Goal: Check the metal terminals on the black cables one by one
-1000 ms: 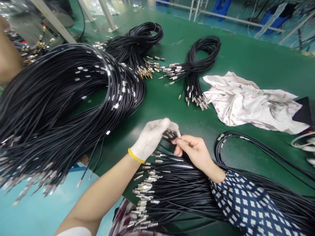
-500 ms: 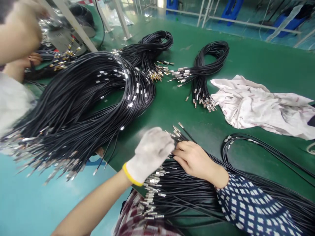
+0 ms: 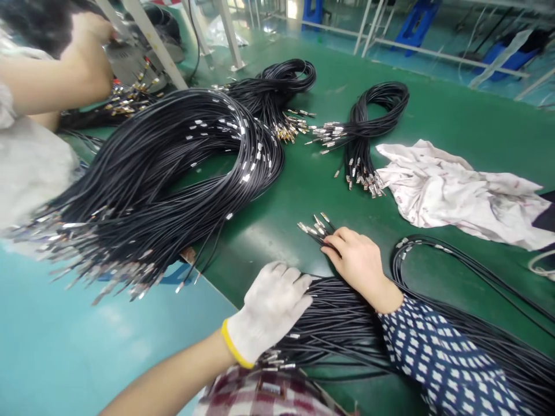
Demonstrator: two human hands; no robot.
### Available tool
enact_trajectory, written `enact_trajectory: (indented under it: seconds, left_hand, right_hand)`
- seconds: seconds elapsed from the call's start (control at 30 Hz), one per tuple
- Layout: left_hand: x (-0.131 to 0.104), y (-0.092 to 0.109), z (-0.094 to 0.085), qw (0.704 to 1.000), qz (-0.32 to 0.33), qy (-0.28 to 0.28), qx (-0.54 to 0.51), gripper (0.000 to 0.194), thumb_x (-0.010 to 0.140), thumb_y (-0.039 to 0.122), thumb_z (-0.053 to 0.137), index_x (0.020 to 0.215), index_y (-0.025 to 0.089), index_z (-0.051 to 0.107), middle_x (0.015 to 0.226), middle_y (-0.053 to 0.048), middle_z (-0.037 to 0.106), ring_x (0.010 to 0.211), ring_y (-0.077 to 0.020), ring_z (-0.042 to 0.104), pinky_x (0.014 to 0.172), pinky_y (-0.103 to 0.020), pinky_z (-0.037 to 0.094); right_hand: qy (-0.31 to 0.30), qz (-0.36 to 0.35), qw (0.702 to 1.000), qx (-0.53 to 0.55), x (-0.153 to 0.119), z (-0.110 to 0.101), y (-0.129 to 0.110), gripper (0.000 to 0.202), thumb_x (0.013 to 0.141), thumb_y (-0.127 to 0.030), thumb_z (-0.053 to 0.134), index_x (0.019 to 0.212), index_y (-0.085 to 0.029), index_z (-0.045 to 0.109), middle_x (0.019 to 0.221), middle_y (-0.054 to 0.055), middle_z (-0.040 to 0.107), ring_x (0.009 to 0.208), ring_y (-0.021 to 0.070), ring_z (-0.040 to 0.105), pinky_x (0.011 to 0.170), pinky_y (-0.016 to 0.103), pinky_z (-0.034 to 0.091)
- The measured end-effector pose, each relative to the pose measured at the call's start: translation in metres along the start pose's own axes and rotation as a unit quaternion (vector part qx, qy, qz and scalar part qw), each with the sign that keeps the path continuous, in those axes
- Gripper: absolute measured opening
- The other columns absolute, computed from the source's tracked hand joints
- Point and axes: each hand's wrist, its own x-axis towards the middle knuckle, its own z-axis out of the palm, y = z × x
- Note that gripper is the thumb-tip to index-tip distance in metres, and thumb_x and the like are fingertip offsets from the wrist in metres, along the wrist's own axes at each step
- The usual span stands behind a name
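Observation:
My left hand, in a white knitted glove with a yellow cuff, rests on the connector end of a wide spread of black cables. Its fingers are loosely bent, with a gap between thumb and forefinger. The glove hides many of the metal connectors beneath it; a few silver ones show below the cuff. My bare right hand is closed round a small bunch of black cables. Their metal tips stick out to the left of its fingers, apart from the spread.
A big looped bundle of black cables lies at left, its ends over the table edge. Two smaller coils, one behind and one right of it, lie near a crumpled white cloth. A co-worker's arm reaches in at upper left.
My hands were together at the cable ends and are now apart. The left glove has moved down onto the spread; my right hand has shifted slightly up and right with the small bunch.

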Motion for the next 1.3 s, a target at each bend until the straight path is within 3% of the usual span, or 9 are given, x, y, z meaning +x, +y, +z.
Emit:
enact_trajectory:
  seconds: [0.27, 0.43, 0.57, 0.67, 0.8, 0.97, 1.13, 1.23, 1.3]
  left_hand:
    - [0.009, -0.031, -0.009, 0.998, -0.025, 0.050, 0.008, 0.021, 0.099, 0.026, 0.050, 0.097, 0.022, 0.071, 0.093, -0.004, 0.070, 0.087, -0.0219, 0.061, 0.091, -0.043, 0.045]
    - [0.017, -0.045, -0.010, 0.997, -0.043, 0.056, 0.010, 0.026, 0.099, 0.022, 0.050, 0.085, 0.021, 0.072, 0.088, -0.004, 0.072, 0.088, -0.0225, 0.064, 0.085, -0.041, 0.045]
    - [0.026, -0.056, -0.010, 0.990, -0.110, 0.077, -0.039, 0.022, 0.098, 0.024, 0.052, 0.091, 0.021, 0.073, 0.096, -0.004, 0.074, 0.091, -0.0224, 0.066, 0.093, -0.042, 0.045]
    - [0.033, -0.061, -0.011, 0.976, -0.159, 0.107, -0.102, 0.019, 0.096, 0.025, 0.054, 0.099, 0.021, 0.072, 0.105, -0.003, 0.074, 0.096, -0.0221, 0.066, 0.098, -0.041, 0.044]
    - [0.047, -0.058, -0.016, 0.946, -0.193, 0.125, -0.227, 0.019, 0.095, 0.027, 0.054, 0.108, 0.023, 0.068, 0.111, -0.001, 0.072, 0.104, -0.0203, 0.064, 0.102, -0.036, 0.043]
    - [0.065, -0.050, -0.029, 0.904, -0.216, 0.047, -0.366, 0.021, 0.097, 0.029, 0.047, 0.085, 0.022, 0.063, 0.092, 0.001, 0.067, 0.090, -0.0166, 0.060, 0.087, -0.028, 0.044]
    - [0.062, -0.048, -0.029, 0.873, -0.235, 0.028, -0.427, 0.022, 0.095, 0.029, 0.047, 0.077, 0.021, 0.057, 0.079, 0.003, 0.058, 0.078, -0.0145, 0.053, 0.075, -0.027, 0.039]
    - [0.056, -0.050, -0.024, 0.846, -0.257, 0.024, -0.467, 0.024, 0.093, 0.030, 0.048, 0.070, 0.020, 0.052, 0.072, 0.004, 0.050, 0.072, -0.0134, 0.047, 0.067, -0.026, 0.036]
    - [0.053, -0.052, -0.022, 0.831, -0.270, 0.017, -0.485, 0.025, 0.091, 0.030, 0.050, 0.067, 0.020, 0.048, 0.068, 0.004, 0.045, 0.068, -0.0129, 0.043, 0.064, -0.026, 0.033]
  right_hand:
    - [-0.027, 0.050, 0.998, 0.028, -0.017, -0.015, 0.003, 0.013, 0.093, -0.030, 0.069, 0.100, -0.019, 0.072, 0.097, 0.005, 0.071, 0.085, 0.0219, 0.068, 0.071, 0.032, 0.047]
    - [-0.043, 0.011, 0.999, 0.023, 0.007, -0.008, -0.014, 0.015, 0.096, -0.029, 0.064, 0.104, -0.019, 0.072, 0.098, 0.007, 0.072, 0.085, 0.0227, 0.068, 0.069, 0.033, 0.045]
    - [-0.043, 0.029, 0.998, 0.039, 0.028, 0.003, -0.020, 0.010, 0.095, -0.023, 0.063, 0.092, -0.019, 0.071, 0.092, 0.006, 0.072, 0.080, 0.0221, 0.067, 0.064, 0.032, 0.042]
    - [-0.025, 0.065, 0.988, 0.138, 0.029, 0.001, -0.016, 0.009, 0.094, -0.020, 0.060, 0.087, -0.021, 0.066, 0.088, 0.003, 0.070, 0.077, 0.0187, 0.065, 0.064, 0.029, 0.042]
    - [-0.032, 0.049, 0.967, 0.246, 0.021, -0.014, -0.013, 0.009, 0.096, -0.020, 0.053, 0.090, -0.021, 0.060, 0.087, 0.004, 0.066, 0.073, 0.0174, 0.060, 0.066, 0.028, 0.043]
    - [-0.084, 0.050, 0.938, 0.331, 0.018, -0.022, -0.014, 0.009, 0.096, -0.024, 0.054, 0.088, -0.022, 0.059, 0.071, -0.002, 0.061, 0.058, 0.0142, 0.052, 0.060, 0.027, 0.041]
    - [-0.029, 0.014, 0.946, 0.323, 0.026, -0.018, -0.027, 0.016, 0.098, -0.027, 0.053, 0.097, -0.021, 0.067, 0.092, 0.006, 0.074, 0.088, 0.0226, 0.064, 0.085, 0.036, 0.048]
    - [-0.080, 0.036, 0.930, 0.358, 0.028, -0.014, -0.036, 0.019, 0.100, -0.026, 0.050, 0.091, -0.021, 0.066, 0.085, 0.004, 0.074, 0.079, 0.0203, 0.066, 0.077, 0.034, 0.049]
    - [-0.133, 0.074, 0.890, 0.430, 0.027, -0.011, -0.039, 0.020, 0.100, -0.029, 0.050, 0.088, -0.022, 0.064, 0.074, 0.000, 0.071, 0.066, 0.0165, 0.064, 0.068, 0.029, 0.049]
